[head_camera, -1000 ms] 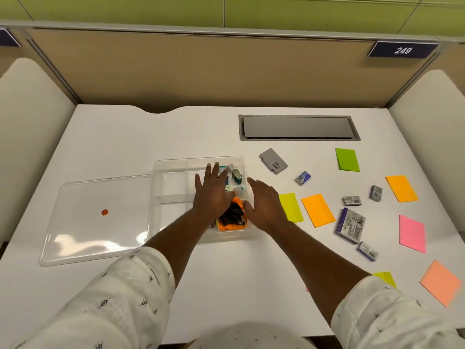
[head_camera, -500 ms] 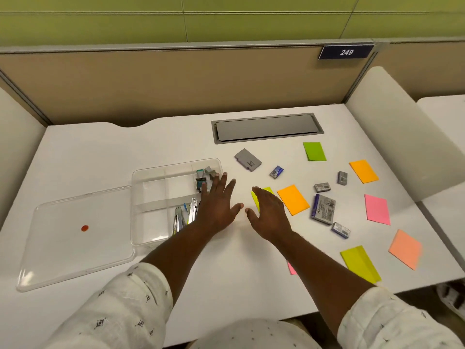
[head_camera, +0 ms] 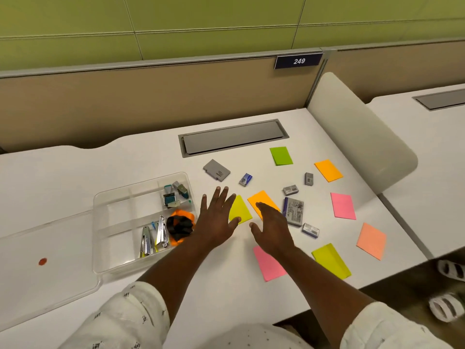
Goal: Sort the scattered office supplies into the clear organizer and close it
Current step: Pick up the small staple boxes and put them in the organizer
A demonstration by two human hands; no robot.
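navy plaque (head_camera: pixel 298 61) reads 249 — hands flat, empty: left hand (head_camera: pixel 217 220) over yellow note (head_camera: pixel 240 209), right hand (head_camera: pixel 273 229) over orange note (head_camera: pixel 261 198).

Clear glossy plastic organizer (head_camera: pixel 118 197); matt white desk (head_camera: pixel 75 172); shiny metal clips (head_camera: pixel 162 230).

Bright, even overhead light is falling on the desk (head_camera: pixel 63 172), giving soft shadows. The wide lens is bending the edges; the sandals (head_camera: pixel 446 308) are looking blurred.

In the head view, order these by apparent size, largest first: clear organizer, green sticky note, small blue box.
1. clear organizer
2. green sticky note
3. small blue box
The differences are plain; none look alike.
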